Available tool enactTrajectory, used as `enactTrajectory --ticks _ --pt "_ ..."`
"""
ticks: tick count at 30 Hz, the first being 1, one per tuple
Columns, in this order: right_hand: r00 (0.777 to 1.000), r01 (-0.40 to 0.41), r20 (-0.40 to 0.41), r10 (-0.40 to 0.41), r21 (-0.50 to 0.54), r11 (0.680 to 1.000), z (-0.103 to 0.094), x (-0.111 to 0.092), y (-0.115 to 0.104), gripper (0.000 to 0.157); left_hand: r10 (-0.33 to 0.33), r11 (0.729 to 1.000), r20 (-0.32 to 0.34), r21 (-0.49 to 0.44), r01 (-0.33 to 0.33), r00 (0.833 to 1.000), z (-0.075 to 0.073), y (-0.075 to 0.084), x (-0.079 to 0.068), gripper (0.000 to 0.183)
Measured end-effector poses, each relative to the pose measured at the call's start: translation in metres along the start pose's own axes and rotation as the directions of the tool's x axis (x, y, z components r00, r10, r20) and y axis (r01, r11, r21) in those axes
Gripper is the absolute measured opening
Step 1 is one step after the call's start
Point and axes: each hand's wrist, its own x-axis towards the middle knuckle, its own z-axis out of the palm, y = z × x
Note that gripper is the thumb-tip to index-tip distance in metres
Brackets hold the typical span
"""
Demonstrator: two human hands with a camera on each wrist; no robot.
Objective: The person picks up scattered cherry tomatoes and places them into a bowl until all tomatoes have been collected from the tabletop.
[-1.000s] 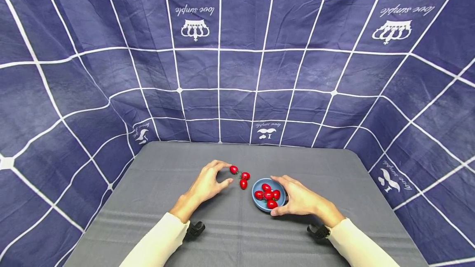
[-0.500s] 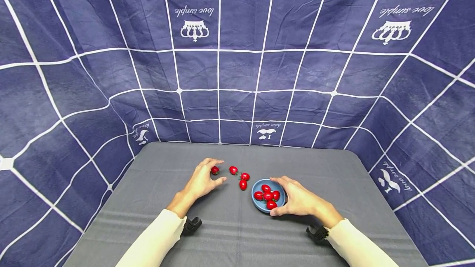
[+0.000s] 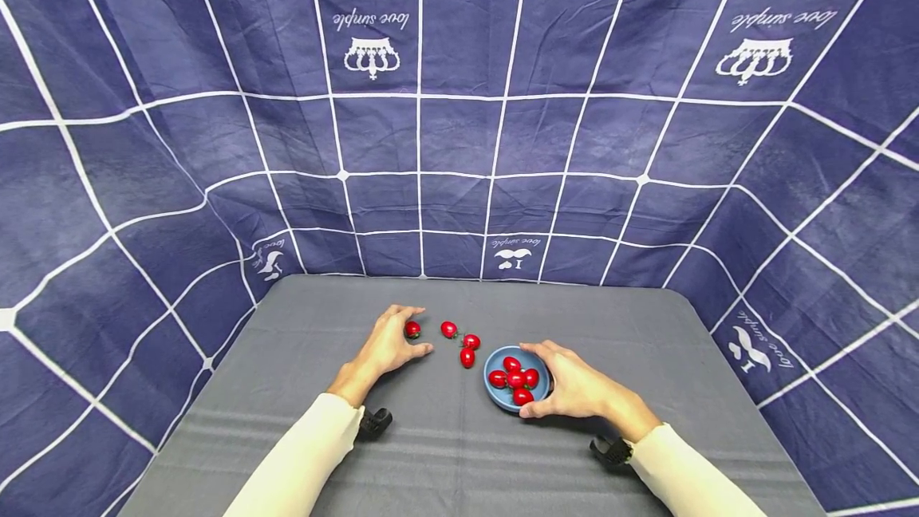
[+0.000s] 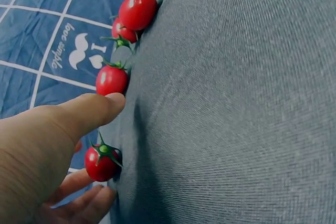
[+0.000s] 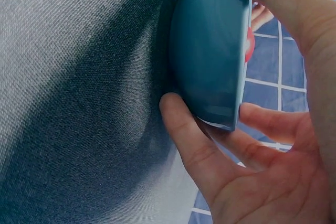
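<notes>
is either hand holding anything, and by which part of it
The right hand holds the blue bowl by its rim and side; the left hand grips nothing.

head: worktop point(image 3: 574, 461) near edge and near corners cut off, left sleeve point(image 3: 305, 449) and right sleeve point(image 3: 689, 469) cropped | tomato point(image 3: 413, 329) nearest worktop's left edge partly behind left hand point(image 3: 388, 343), contact unclear | blue bowl point(image 5: 210, 51) rim partly behind right hand point(image 3: 578, 384) | right wrist: blue bowl cropped at upper border, bowl tomato point(image 5: 250, 44) mostly hidden by rim
</notes>
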Motion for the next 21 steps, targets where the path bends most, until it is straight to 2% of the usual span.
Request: enactTrajectory --ticks 3,6,8,10,12,13,15,17,19,21 --pt "1.000 -0.001 0.002 0.001 0.001 1.000 0.000 0.000 -0.001 0.109 0.081 0.997 -0.038 -0.017 -0.082 0.996 0.004 -0.012 0.000 0.061" --pt "1.000 -0.006 0.005 0.006 0.004 1.000 0.000 0.000 -0.002 0.110 0.086 0.996 -0.050 -0.023 -0.087 0.995 0.005 -0.014 -0.001 0.050" --pt "1.000 -0.012 0.007 0.012 0.006 1.000 0.000 -0.001 -0.002 0.110 0.090 0.996 -0.055 -0.014 -0.091 0.994 0.021 -0.041 0.009 0.046" --pt "1.000 -0.018 0.008 0.018 0.009 1.000 -0.001 -0.001 -0.003 0.110 0.070 0.997 -0.047 -0.016 -0.070 0.996 0.032 -0.058 0.016 0.043" --pt "1.000 -0.023 0.008 0.023 0.010 1.000 -0.001 -0.001 -0.003 0.110 0.110 0.993 -0.067 -0.028 -0.112 0.992 0.045 -0.079 0.024 0.038" --pt "1.000 -0.026 0.008 0.026 0.009 1.000 0.000 -0.001 -0.003 0.110 0.134 0.990 -0.074 -0.037 -0.137 0.988 0.047 -0.084 0.025 0.036" --pt "1.000 -0.028 0.009 0.028 0.008 1.000 0.000 -0.001 -0.003 0.110 0.152 0.985 -0.081 -0.070 -0.158 0.985 0.036 -0.067 0.017 0.032" --pt "1.000 -0.029 0.009 0.029 0.006 1.000 -0.001 -0.001 -0.003 0.110 0.159 0.983 -0.087 -0.076 -0.165 0.983 0.033 -0.062 0.015 0.029" --pt "1.000 -0.028 0.009 0.028 0.006 1.000 -0.001 -0.001 -0.002 0.110 0.140 0.986 -0.078 -0.078 -0.146 0.987 0.033 -0.062 0.016 0.030" --pt "1.000 -0.025 0.006 0.025 0.005 1.000 -0.001 -0.001 -0.002 0.110 0.125 0.988 -0.074 -0.078 -0.131 0.989 0.040 -0.072 0.021 0.031"
